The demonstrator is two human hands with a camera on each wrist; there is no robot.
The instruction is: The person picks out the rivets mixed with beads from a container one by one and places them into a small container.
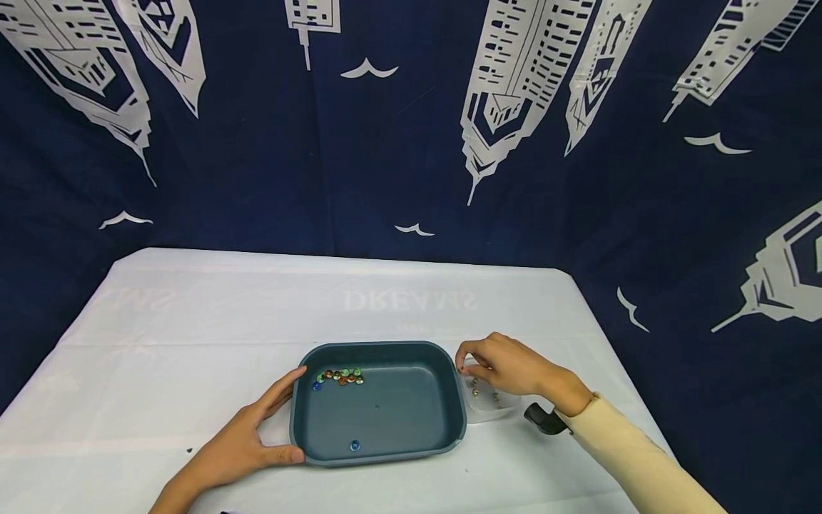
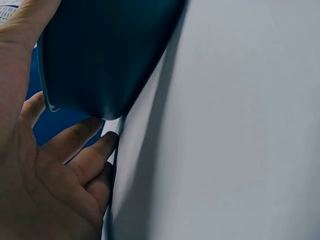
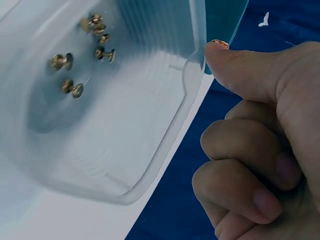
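Note:
My left hand [image 1: 237,435] spans the left side of a dark teal tray [image 1: 411,459], its straight fingers and thumb touching the rim. In the left wrist view, fingers of the left hand [image 2: 65,165] lie against the tray's outer wall. Inside the tray, green, amber and blue glass beads [image 1: 343,380] cluster at the far left; one blue bead [image 1: 354,445] lies near the front. Over a clear plastic box [image 1: 481,414], my right hand [image 1: 510,364] pinches a small amber shiny piece [image 3: 220,44], mostly hidden by the thumb. Several gold studs [image 3: 62,62] lie in the box.
A white cloth [image 1: 160,371] covers the table, with small dark specks on it. A navy curtain [image 1: 398,157] with white building prints hangs behind. The clear box stands against the tray's right side. A black wrist device [image 1: 544,419] sits at the right sleeve.

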